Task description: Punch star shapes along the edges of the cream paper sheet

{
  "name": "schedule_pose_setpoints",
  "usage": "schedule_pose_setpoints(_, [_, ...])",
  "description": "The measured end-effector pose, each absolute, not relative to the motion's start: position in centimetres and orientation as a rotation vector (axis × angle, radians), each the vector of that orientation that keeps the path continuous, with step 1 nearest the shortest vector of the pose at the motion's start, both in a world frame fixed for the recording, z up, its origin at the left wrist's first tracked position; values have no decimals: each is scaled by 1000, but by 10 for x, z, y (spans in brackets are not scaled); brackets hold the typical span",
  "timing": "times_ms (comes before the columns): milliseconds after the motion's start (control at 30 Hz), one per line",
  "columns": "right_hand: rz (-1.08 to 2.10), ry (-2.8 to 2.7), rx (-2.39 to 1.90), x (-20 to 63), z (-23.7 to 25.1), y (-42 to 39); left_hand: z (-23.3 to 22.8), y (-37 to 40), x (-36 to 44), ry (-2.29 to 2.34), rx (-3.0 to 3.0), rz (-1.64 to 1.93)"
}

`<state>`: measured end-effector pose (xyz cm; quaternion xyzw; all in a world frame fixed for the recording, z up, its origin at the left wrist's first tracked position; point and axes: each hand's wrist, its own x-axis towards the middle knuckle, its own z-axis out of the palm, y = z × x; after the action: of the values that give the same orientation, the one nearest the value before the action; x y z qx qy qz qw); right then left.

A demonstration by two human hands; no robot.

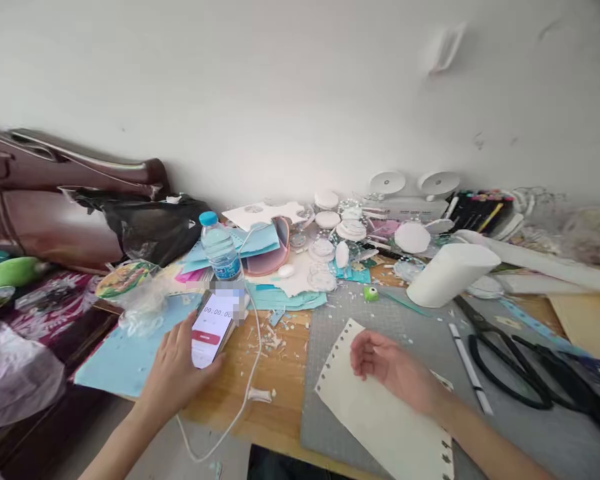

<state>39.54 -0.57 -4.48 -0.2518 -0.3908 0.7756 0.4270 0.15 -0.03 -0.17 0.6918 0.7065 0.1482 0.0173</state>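
Observation:
My left hand [179,363] grips a phone [214,327] by its sides, thumb at the lower right edge and fingers along the left. The lit screen shows a timer at zeros and a red button. Over a cream sheet of paper [375,417] with notched short edges lies my right hand [393,373]. Its fingers are loosely curled together with nothing in them. The sheet lies at a slant on a grey cutting mat [325,333]. Right of it are a white pen [470,367] and large black-handled scissors [510,367].
A water bottle [221,248] stands behind the phone, and a white cable [255,353] loops down over the table edge. White discs [350,230], blue sheets [290,297] and a white paper roll [450,273] crowd the back. Paper scraps [275,343] litter the wood.

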Motion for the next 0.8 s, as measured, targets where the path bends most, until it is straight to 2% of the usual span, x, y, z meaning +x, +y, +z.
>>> schedule_pose_setpoints(167, [1912, -999, -665, 394, -42, -6, -2, -4, 10, 2309, 2134, 518])
schedule_pose_setpoints(267, [1783, -1146, -733, 398, -37, -9, 7, -14, 16, 2348, 2136, 630])
schedule_pose_setpoints(333, [1545, -1382, -909, 404, -33, -13, 14, -27, 23, 2287, 2179, 799])
schedule_pose_setpoints(433, [935, -1729, -1307, 418, -31, -24, 20, -50, 42, 2066, 2271, 1012])
schedule_pose_setpoints(500, [549, -1834, -1506, 428, -37, -34, 21, -63, 62, 1885, 2330, 1049])
schedule_pose_setpoints(567, [302, -1887, -1644, 436, -46, -43, 20, -71, 86, 1700, 2354, 1028])
schedule_pose_setpoints(667, [158, -1947, -1772, 444, -60, -53, 24, -74, 117, 1375, 2311, 909])
schedule_pose_setpoints(800, [184, -1958, -1845, 448, -67, -57, 32, -86, 120, 925, 2237, 673])
